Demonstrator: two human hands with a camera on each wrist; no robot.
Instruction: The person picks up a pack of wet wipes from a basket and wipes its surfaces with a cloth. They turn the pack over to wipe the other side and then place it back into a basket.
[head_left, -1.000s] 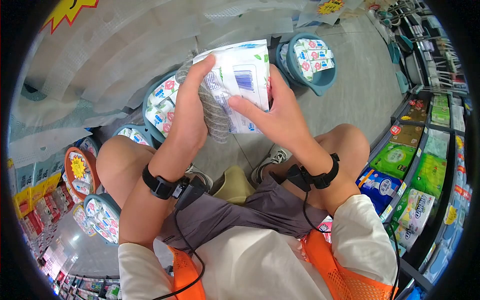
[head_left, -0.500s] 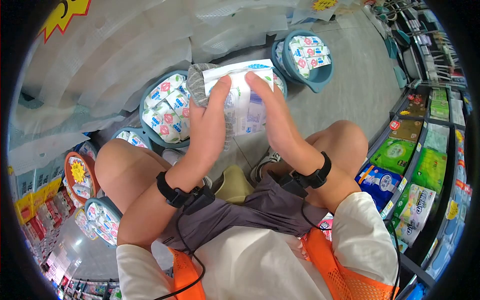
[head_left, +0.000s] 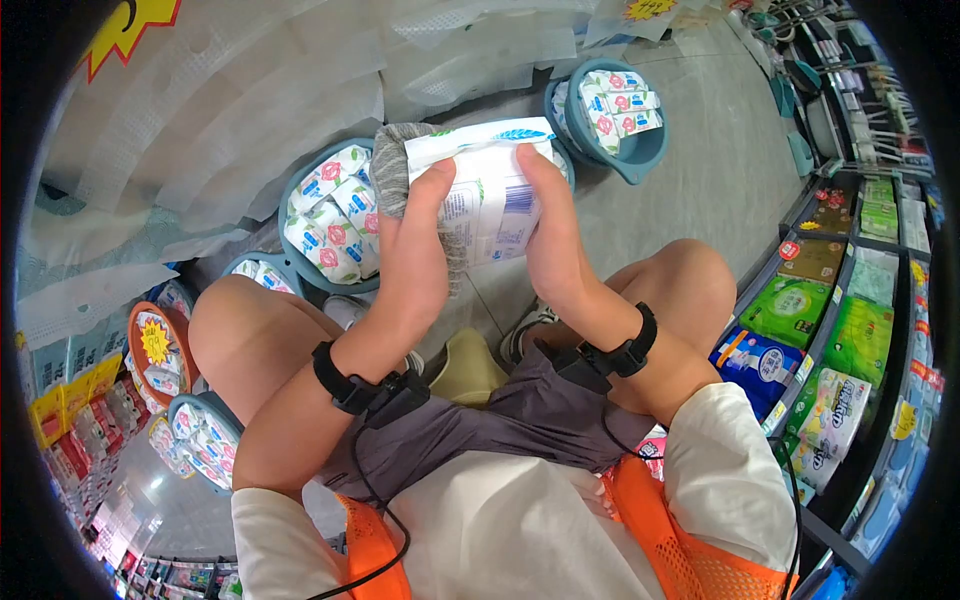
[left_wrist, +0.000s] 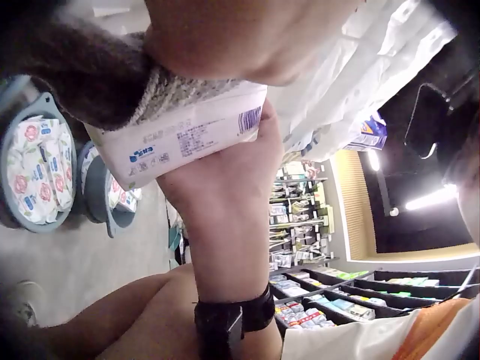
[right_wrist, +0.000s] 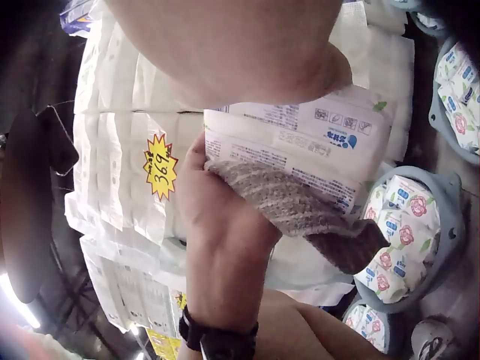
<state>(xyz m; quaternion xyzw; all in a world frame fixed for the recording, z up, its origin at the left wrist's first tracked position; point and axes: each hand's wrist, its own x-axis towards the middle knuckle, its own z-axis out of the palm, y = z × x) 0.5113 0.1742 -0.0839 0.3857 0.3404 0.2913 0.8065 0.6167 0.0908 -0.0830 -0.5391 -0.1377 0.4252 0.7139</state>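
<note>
A white soft pack with a barcode and printed text is held up in front of the knees. My left hand grips its left side, thumb on the printed face below the top edge. My right hand grips the right side, its thumb close under the folded top flap. A grey knitted cloth lies between my left hand and the pack. In the right wrist view the cloth hangs from under my left hand across the pack. The fingers behind the pack are hidden in the head view.
Blue basins of similar flower-printed white packs stand on the floor ahead and left. Another basin stands ahead right. An orange tub is at the left. Shelves of tissue packs line the right; large white plastic-wrapped bundles rise ahead.
The pack has tipped so its top flap faces up more. My right hand has shifted from lower on the pack to near its top edge. Lately the thumbs have moved slightly apart.
</note>
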